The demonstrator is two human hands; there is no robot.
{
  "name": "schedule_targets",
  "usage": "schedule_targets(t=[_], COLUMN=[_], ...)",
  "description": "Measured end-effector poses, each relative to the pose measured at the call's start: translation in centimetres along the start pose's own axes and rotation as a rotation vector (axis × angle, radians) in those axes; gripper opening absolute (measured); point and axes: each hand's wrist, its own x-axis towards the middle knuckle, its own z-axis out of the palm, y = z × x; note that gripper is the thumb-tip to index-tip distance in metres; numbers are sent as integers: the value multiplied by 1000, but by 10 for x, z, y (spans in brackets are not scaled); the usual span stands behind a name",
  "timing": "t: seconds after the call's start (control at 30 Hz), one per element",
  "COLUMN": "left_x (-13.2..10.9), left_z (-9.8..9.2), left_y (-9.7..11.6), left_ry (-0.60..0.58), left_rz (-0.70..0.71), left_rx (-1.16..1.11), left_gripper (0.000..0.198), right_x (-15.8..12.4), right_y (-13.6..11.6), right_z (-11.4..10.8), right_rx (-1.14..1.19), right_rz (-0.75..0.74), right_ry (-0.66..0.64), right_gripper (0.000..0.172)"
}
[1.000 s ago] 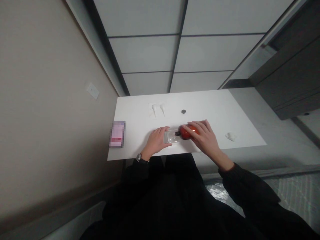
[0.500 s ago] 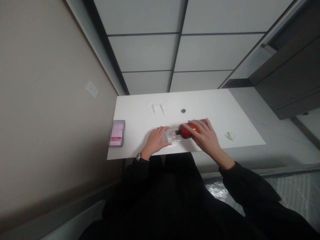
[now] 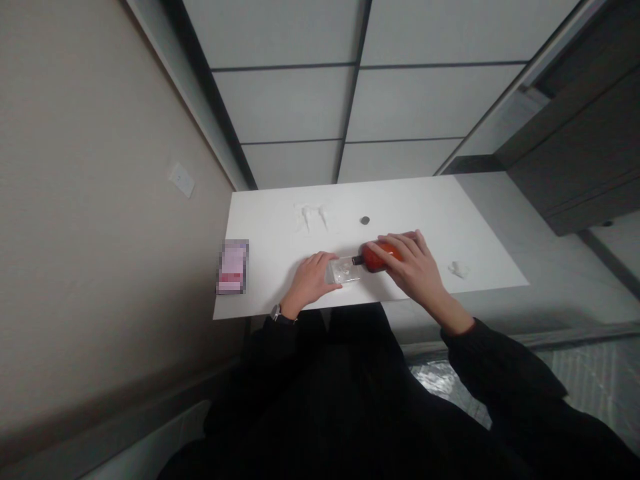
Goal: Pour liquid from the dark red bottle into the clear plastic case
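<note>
Near the front of the white table [image 3: 270, 280], my left hand [image 3: 313, 280] is closed on the left end of a clear plastic container [image 3: 345, 270]. My right hand [image 3: 407, 263] wraps round a red bottle [image 3: 375, 256] with a dark neck [image 3: 357, 261]. The bottle is tilted on its side, its neck pointing left at the container's right end. Whether the neck touches the container, and whether anything flows from it, I cannot tell. Behind the bottle lies a small dark round cap [image 3: 365, 220].
Two white nozzle-like pieces [image 3: 315, 217] lie toward the table's back. A pink box, blurred out [image 3: 233, 267], is at the left edge. A crumpled whitish scrap [image 3: 457, 269] lies at the right. A wall with a socket plate [image 3: 182, 180] borders the left side.
My right hand has shifted the red bottle slightly right and up, so its neck sits nearer the container's right edge. My left hand keeps its hold. The view has moved a little.
</note>
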Motion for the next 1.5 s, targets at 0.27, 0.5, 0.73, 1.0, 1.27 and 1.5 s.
schedule_targets(t=[0.27, 0.5, 0.73, 1.0, 1.27, 1.5], left_x=[0, 1, 1, 2, 0, -23], left_z=[0, -1, -2, -2, -3, -31], left_y=[0, 1, 2, 1, 3, 3], left_ry=[3, 1, -2, -6, 0, 360], left_rz=[-3, -15, -22, -20, -7, 4], left_rx=[3, -1, 1, -1, 9, -34], left_gripper=[66, 66, 67, 68, 90, 103], right_x=[3, 3, 4, 4, 4, 4], right_y=[1, 1, 4, 6, 7, 8], right_z=[-3, -7, -8, -11, -12, -8], right_rx=[-14, -16, -16, 18, -1, 14], right_rz=[-32, -26, -39, -25, -36, -30], right_ry=[29, 22, 16, 17, 5, -4], right_gripper=[77, 76, 75, 81, 80, 82])
